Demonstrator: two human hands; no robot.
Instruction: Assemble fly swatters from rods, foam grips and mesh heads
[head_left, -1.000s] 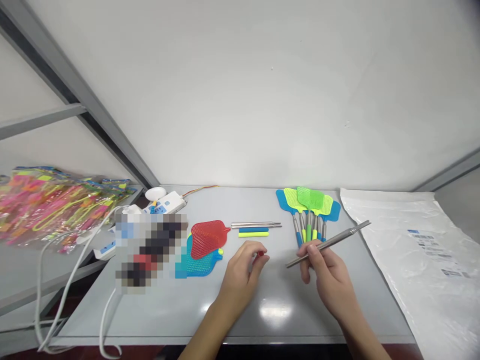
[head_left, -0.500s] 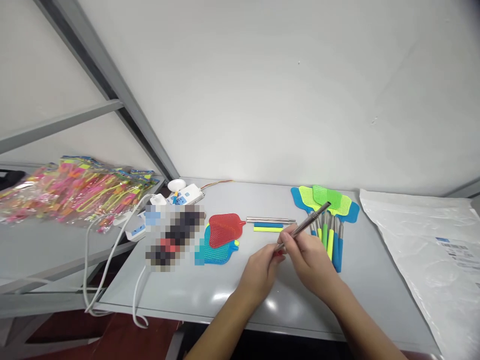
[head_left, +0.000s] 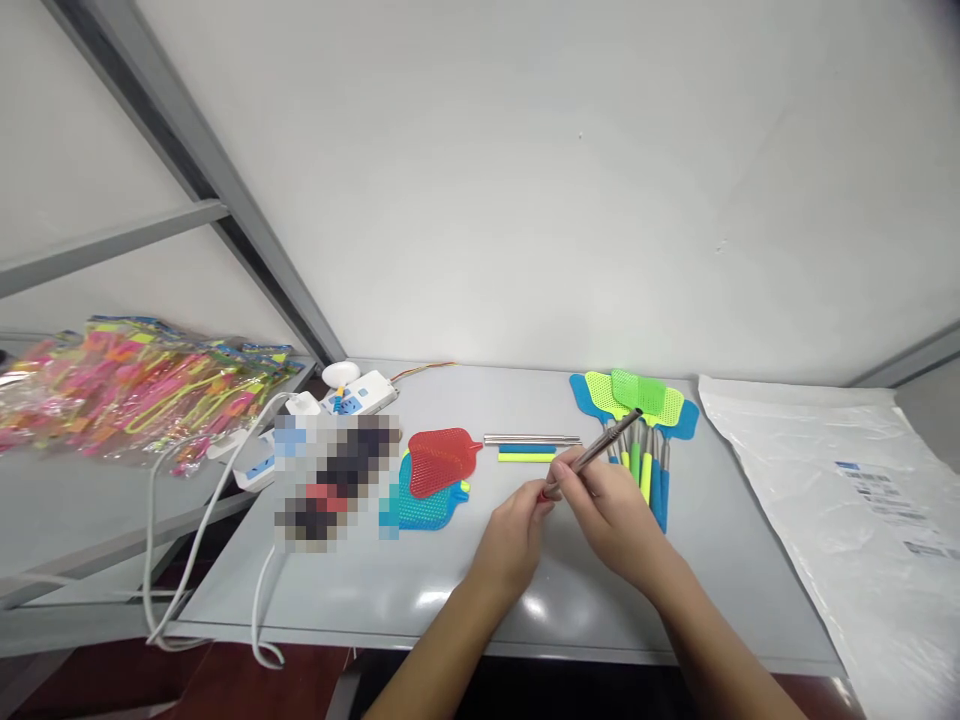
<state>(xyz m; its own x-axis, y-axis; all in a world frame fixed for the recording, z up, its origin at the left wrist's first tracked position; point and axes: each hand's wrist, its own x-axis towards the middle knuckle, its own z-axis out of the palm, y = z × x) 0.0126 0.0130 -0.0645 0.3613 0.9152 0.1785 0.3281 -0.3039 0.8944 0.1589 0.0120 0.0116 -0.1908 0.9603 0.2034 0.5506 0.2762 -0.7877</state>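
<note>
Clear plastic bags (head_left: pixel 150 390) packed with pink, yellow and orange pieces lie heaped at far left, beside a white power strip (head_left: pixel 364 393) with blue sockets on a glossy grey table (head_left: pixel 337 590). Next, a red mesh swatter head (head_left: pixel 444 462) overlaps a blue mesh swatter head (head_left: pixel 427 515); thin silver metal rods (head_left: pixel 532 440) lie behind a blue tube (head_left: pixel 527 450) and a yellow tube (head_left: pixel 526 458). At centre, the left hand (head_left: pixel 514 535) grips a small red tube (head_left: pixel 545 495), mostly hidden by its fingers. The right hand (head_left: pixel 611 510) grasps a silver metal shaft (head_left: pixel 615 432), tilted, its lower end at the red tube; whether it sits inside cannot be told. Beyond, blue, yellow and green swatters (head_left: pixel 637 395) lie fanned out. At right rests a white plastic mailing bag (head_left: pixel 810 480) bearing a printed label, its contents hidden.
</note>
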